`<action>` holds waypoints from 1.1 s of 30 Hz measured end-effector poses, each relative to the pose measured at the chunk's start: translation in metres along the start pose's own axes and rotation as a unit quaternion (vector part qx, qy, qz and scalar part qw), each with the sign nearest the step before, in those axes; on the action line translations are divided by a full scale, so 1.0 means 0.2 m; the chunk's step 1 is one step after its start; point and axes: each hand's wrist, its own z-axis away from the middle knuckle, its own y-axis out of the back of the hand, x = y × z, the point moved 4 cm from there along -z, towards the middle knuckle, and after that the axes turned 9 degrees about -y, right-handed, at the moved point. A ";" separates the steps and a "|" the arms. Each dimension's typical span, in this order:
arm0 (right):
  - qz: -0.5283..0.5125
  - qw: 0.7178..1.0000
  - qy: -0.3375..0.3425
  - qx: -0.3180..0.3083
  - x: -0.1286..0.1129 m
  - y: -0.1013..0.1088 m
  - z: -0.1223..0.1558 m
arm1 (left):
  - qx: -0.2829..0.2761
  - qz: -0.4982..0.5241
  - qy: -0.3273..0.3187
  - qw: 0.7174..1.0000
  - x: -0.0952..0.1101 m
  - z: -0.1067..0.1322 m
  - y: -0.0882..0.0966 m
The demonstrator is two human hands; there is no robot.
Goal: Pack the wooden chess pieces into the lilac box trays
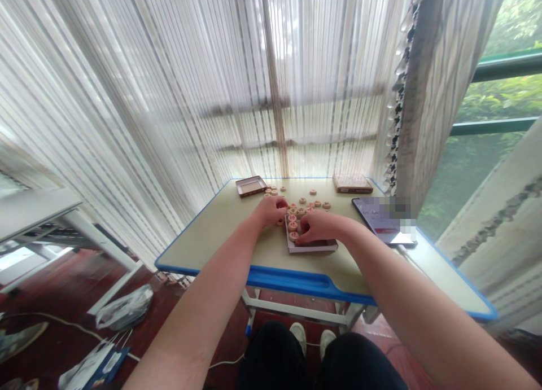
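Observation:
A shallow open box (314,247) sits near the front of the table, with a column of round wooden xiangqi pieces (293,227) with red markings along its left side. My right hand (315,225) reaches over the box, its fingers closed at the nearest piece of that column. At the box's far left corner, my left hand (271,208) is held low with curled fingers, beside more pieces; anything in its fingertips is hidden. Loose pieces (317,203) are scattered beyond the box, and a few (271,191) lie past my left hand.
An open box lid (251,185) lies at the far left of the table, and a closed flat box (352,183) at the far right. A tablet (381,220) rests along the right side. The table (212,226) has a blue rim; sheer curtains (212,85) hang behind.

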 end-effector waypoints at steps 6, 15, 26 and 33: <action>0.007 1.000 0.014 0.024 0.00 0.00 -0.01 | 0.057 -0.025 0.021 0.998 -0.04 0.00 0.03; -0.019 0.991 0.004 0.131 0.04 0.10 0.00 | 0.147 -0.108 0.179 0.967 -0.21 0.02 0.16; -0.011 0.956 -0.191 0.221 0.24 0.14 -0.03 | 0.005 -0.150 0.204 0.967 -0.20 0.04 0.11; -0.018 0.972 -0.143 0.187 0.24 0.10 -0.08 | -0.022 -0.096 0.111 0.989 -0.15 0.00 0.03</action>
